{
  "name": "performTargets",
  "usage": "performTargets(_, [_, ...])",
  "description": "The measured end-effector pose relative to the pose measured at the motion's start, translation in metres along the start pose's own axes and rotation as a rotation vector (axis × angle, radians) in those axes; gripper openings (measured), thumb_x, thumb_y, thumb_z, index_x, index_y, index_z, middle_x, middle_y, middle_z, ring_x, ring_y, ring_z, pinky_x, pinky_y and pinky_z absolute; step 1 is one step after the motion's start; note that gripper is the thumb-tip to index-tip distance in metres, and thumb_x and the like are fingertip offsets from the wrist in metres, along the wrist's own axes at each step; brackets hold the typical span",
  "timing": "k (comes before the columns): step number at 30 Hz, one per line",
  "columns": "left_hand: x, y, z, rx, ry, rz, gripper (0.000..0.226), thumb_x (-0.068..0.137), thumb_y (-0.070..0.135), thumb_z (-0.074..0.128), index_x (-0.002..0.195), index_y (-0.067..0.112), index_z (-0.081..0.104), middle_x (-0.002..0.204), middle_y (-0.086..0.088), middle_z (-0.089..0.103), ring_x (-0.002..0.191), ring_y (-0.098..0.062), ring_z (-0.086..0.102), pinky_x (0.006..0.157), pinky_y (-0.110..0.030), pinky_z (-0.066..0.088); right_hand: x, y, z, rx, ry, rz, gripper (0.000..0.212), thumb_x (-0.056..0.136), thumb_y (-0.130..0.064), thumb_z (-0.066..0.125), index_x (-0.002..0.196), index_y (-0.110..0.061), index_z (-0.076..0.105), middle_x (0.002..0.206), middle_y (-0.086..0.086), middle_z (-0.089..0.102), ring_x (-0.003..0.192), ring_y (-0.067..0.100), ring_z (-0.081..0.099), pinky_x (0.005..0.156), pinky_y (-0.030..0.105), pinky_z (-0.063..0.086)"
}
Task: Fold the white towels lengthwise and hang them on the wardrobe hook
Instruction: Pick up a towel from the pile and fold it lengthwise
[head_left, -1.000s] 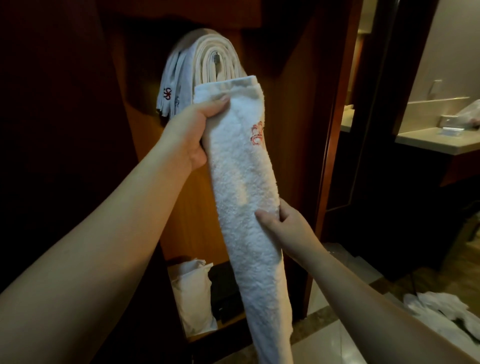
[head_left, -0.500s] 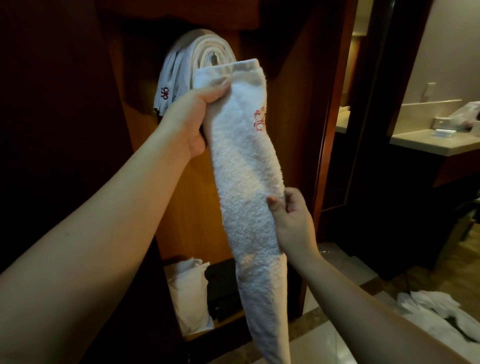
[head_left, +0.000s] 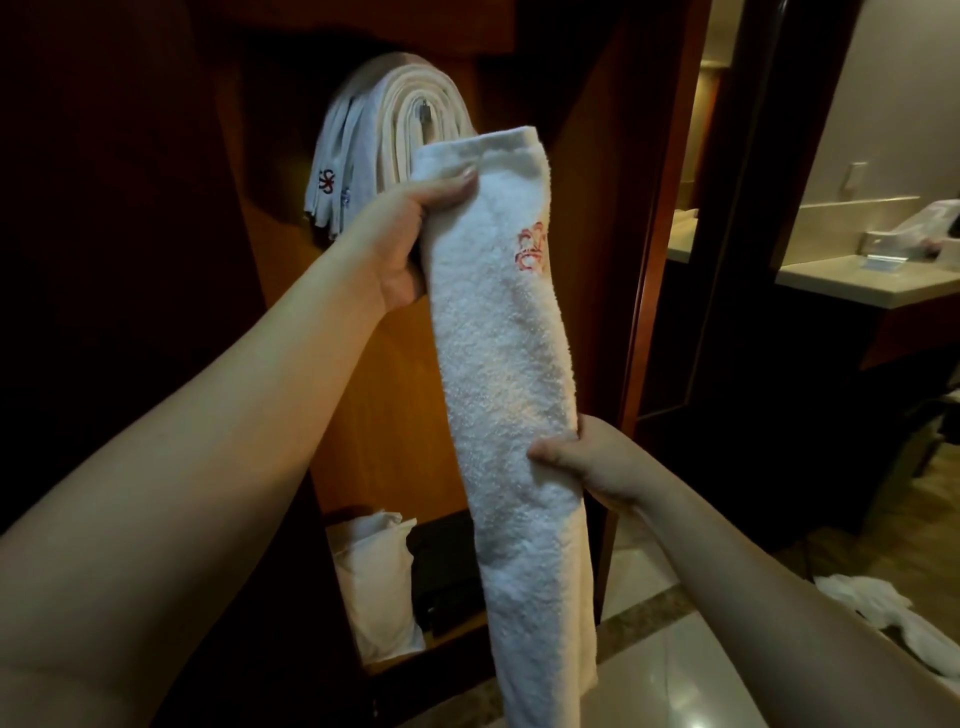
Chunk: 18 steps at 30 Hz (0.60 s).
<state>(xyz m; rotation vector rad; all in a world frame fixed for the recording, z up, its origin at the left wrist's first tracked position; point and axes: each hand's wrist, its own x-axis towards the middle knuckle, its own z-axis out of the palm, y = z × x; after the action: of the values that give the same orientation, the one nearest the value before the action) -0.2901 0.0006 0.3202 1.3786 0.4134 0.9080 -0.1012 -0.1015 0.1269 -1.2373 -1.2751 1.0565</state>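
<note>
One white towel (head_left: 506, 364), folded long and thin, hangs in front of the wardrobe (head_left: 363, 395). I see my left hand (head_left: 402, 239) pinching its top end, thumb on the front. My right hand (head_left: 587, 462) grips it partway down, fingers wrapped round its right edge. Behind its top, more folded towels (head_left: 384, 140) hang over the hook (head_left: 424, 111). A white bag (head_left: 376, 582) sits at the wardrobe's bottom edge. More white cloth (head_left: 883, 608) lies on the floor (head_left: 675, 675) at the right.
</note>
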Motion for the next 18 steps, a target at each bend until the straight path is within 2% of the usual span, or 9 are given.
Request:
performTargets(4, [0.005,-0.004,0.001,-0.030,0.010,-0.036,0.036,0.085,0.020,0.073,0.117,0.008,0.063,0.101,-0.008,0.076,0.100,-0.029,0.074,0.081,-0.043,0.061,-0.003,0.003,0.003,-0.026,0.070,-0.031,0.098,0.038,-0.065,0.095,0.120,-0.019,0.065,0.113,0.003,0.076,0.105,0.024,0.073,0.097,0.048,0.056])
performTargets(7, [0.012,-0.008,0.002,-0.056,0.026,-0.059,0.034,0.087,0.018,0.073,0.118,0.007,0.064,0.104,-0.010,0.077,0.100,-0.029,0.074,0.082,-0.046,0.061,-0.004,0.005,0.005,-0.006,0.094,-0.008,0.100,0.035,-0.068,0.094,0.116,-0.017,0.067,0.110,0.005,0.077,0.103,0.025,0.073,0.099,0.052,0.055])
performTargets(9, [0.017,-0.011,0.003,-0.066,0.052,-0.073,0.033,0.087,0.016,0.073,0.117,0.007,0.064,0.100,-0.011,0.078,0.096,-0.030,0.075,0.076,-0.046,0.062,-0.006,0.005,0.007,-0.059,0.085,0.013,0.101,0.034,-0.077,0.089,0.111,-0.014,0.069,0.107,0.006,0.077,0.101,0.024,0.074,0.098,0.051,0.055])
performTargets(13, [0.033,-0.015,0.004,-0.099,0.135,-0.097,0.035,0.087,0.011,0.074,0.118,0.005,0.061,0.094,-0.013,0.078,0.087,-0.032,0.076,0.064,-0.046,0.061,-0.009,-0.002,0.010,-0.229,0.083,0.046,0.119,0.032,-0.096,0.071,0.107,-0.003,0.069,0.104,0.014,0.076,0.097,0.027,0.074,0.092,0.049,0.058])
performTargets(15, [0.042,-0.018,0.007,-0.103,0.176,-0.115,0.037,0.085,0.011,0.075,0.119,0.006,0.060,0.092,-0.012,0.078,0.084,-0.033,0.076,0.064,-0.048,0.061,-0.009,-0.005,0.010,-0.231,0.084,0.048,0.111,0.039,-0.091,0.073,0.107,-0.003,0.069,0.105,0.014,0.076,0.097,0.027,0.074,0.093,0.048,0.058])
performTargets(18, [0.055,-0.024,0.013,-0.078,0.253,-0.119,0.038,0.084,0.012,0.077,0.118,0.007,0.059,0.088,-0.011,0.078,0.078,-0.031,0.077,0.062,-0.046,0.062,-0.008,-0.003,0.010,-0.107,0.075,0.094,0.086,0.048,-0.065,0.084,0.110,-0.008,0.068,0.111,0.009,0.075,0.103,0.022,0.073,0.098,0.046,0.056])
